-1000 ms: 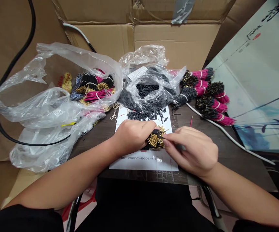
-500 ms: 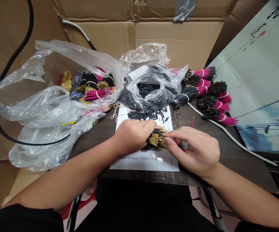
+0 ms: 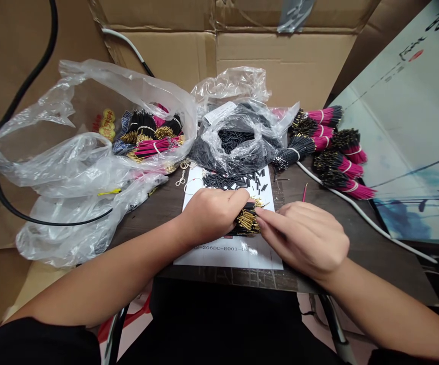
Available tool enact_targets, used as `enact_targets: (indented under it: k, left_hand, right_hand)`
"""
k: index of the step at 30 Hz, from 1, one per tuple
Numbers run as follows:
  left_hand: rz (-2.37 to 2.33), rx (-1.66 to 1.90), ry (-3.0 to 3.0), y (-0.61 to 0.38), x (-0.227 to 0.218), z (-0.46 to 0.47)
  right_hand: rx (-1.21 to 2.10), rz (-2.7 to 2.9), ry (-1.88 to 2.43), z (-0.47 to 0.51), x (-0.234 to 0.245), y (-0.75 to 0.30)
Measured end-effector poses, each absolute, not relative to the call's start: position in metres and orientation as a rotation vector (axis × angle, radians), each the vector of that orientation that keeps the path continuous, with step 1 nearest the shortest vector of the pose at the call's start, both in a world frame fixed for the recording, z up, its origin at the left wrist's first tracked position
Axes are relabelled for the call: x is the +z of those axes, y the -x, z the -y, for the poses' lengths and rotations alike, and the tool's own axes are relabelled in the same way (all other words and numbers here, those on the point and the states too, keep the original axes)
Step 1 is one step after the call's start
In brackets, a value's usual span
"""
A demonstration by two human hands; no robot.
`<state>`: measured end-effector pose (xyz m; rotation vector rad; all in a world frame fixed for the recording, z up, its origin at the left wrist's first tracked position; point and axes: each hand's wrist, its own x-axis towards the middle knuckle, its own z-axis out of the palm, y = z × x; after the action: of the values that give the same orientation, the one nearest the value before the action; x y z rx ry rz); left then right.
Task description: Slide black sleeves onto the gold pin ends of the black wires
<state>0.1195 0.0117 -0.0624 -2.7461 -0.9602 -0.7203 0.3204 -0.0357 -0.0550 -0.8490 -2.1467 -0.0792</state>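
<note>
My left hand (image 3: 212, 212) is closed round a bundle of thin wires (image 3: 248, 220), its gold-coloured pin ends pointing right. Most of the bundle's length is hidden by that hand. At those ends my right hand (image 3: 311, 238) has thumb and forefinger together; anything between the fingertips is too small to make out. Both hands are above a printed white sheet of paper (image 3: 225, 259). Short black sleeves (image 3: 219, 181) lie scattered on the paper just beyond the hands.
Behind the paper sits a clear plastic bag (image 3: 210, 154) of black sleeves. A larger bag (image 3: 71, 167) at left contains tied wire bundles. More pink and black bundles (image 3: 346, 167) lie at right, near a white cable (image 3: 371, 220). Cardboard (image 3: 280, 61) stands at the back.
The right hand has turned slightly, its fingertips still at the pin ends. My left hand keeps its hold on the wire bundle. The whole view has shifted a little.
</note>
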Motion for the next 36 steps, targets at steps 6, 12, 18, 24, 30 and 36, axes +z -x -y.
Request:
enact_targets:
  k: [6,12,18,24,30,36]
  left_hand:
    - [1.036,-0.769,2.780,-0.117,-0.062,-0.012]
    - [1.080,-0.872,2.890,-0.116,-0.061,-0.011]
    - [0.975,-1.253,3.094,-0.116,-0.062,-0.007]
    - [0.906,-1.313,3.138,-0.117,-0.065,-0.005]
    - [0.871,-1.228,3.116,-0.118,-0.061,-0.006]
    - [0.835,-1.136,3.079,-0.119,-0.065,-0.006]
  right_hand:
    - [-0.298,2.274,0.836,0.039,-0.063,-0.321]
    - [0.050,2.135,0.926,0.036,-0.059,-0.318]
    - [0.236,2.029,0.894,0.028,-0.057,-0.317]
    - [0.310,1.984,0.886,0.029,-0.056,-0.314]
    - [0.262,1.818,0.861,0.033,-0.049,-0.317]
    - [0.274,1.904,0.785,0.037,-0.043,-0.316]
